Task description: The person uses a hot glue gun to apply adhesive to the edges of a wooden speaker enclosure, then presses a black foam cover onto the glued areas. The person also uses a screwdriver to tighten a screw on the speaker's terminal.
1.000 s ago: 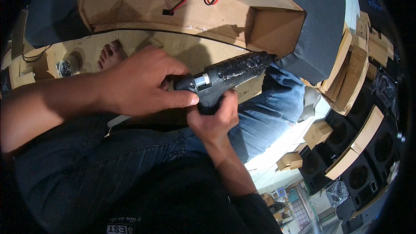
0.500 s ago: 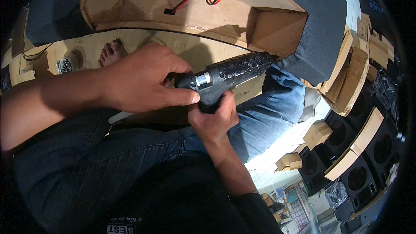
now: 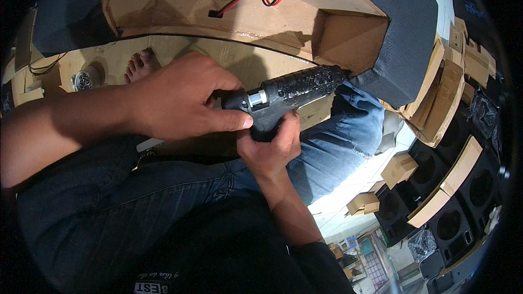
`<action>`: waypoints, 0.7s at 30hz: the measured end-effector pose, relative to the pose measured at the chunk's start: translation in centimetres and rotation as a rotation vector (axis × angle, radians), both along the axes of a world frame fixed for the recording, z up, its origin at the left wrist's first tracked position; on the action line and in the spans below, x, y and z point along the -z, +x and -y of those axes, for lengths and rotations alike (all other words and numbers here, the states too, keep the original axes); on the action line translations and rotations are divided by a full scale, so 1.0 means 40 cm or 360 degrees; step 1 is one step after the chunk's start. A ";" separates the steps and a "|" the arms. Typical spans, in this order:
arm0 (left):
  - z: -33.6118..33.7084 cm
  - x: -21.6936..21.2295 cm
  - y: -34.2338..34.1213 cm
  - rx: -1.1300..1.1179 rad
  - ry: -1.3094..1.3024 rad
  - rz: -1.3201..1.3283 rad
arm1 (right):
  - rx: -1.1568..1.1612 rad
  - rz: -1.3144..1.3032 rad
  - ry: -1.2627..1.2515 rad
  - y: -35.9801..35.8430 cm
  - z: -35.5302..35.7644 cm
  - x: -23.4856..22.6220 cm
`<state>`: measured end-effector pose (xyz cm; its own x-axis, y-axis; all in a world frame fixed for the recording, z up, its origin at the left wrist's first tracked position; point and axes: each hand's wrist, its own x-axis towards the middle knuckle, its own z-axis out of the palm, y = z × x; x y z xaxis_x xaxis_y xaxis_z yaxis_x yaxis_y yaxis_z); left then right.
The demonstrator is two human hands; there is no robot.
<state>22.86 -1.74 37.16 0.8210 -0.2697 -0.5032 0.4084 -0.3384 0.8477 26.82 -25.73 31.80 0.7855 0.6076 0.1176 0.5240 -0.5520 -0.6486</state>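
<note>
Hands: right hand (image 3: pixel 269 149) grips glue gun (image 3: pixel 289 95), left hand (image 3: pixel 182 100) pinching its rear.

Left hand (image 3: pixel 182 100), forearm entering from nine o'clock, pinches closed; right hand (image 3: pixel 269 149), from five o'clock, grips upward.

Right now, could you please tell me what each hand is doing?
Left hand: fingers closed on the rear of the black glue gun.
Right hand: closed around its grip.

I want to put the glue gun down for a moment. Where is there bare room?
Bare wood floor lies between the foot and the speaker box. To the right, stacked boxes crowd in. Both hands hold the glue gun.
</note>
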 end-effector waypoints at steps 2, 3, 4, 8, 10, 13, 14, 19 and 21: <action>0.000 0.001 -0.001 -0.0002 -0.0019 -0.0012 | 0.0071 -0.0112 -0.0048 -0.009 0.000 -0.005; 0.002 0.003 -0.003 -0.0014 -0.0033 -0.0012 | 0.0108 -0.0167 -0.0073 -0.012 0.001 -0.006; 0.003 0.005 -0.004 -0.0025 -0.0047 -0.0011 | 0.0112 -0.0178 -0.0074 -0.012 0.001 -0.006; 0.003 0.004 -0.003 -0.0021 -0.0021 0.0022 | 0.0016 -0.0068 -0.0065 -0.001 0.004 -0.001; 0.003 0.003 -0.003 -0.0037 -0.0015 0.0028 | -0.0027 0.0030 -0.0028 0.006 -0.001 0.003; 0.005 0.010 -0.007 -0.0074 -0.0060 -0.0022 | -0.0010 0.0063 0.0021 0.006 -0.007 0.003; 0.004 0.010 -0.006 -0.0062 -0.0054 -0.0010 | -0.0008 0.0034 0.0010 0.002 -0.003 0.003; 0.001 0.002 -0.003 -0.0025 -0.0024 -0.0001 | 0.0004 -0.0032 -0.0010 -0.004 0.005 0.005; 0.003 0.004 -0.005 -0.0045 -0.0045 -0.0016 | 0.0002 -0.0052 0.0007 -0.004 0.004 0.006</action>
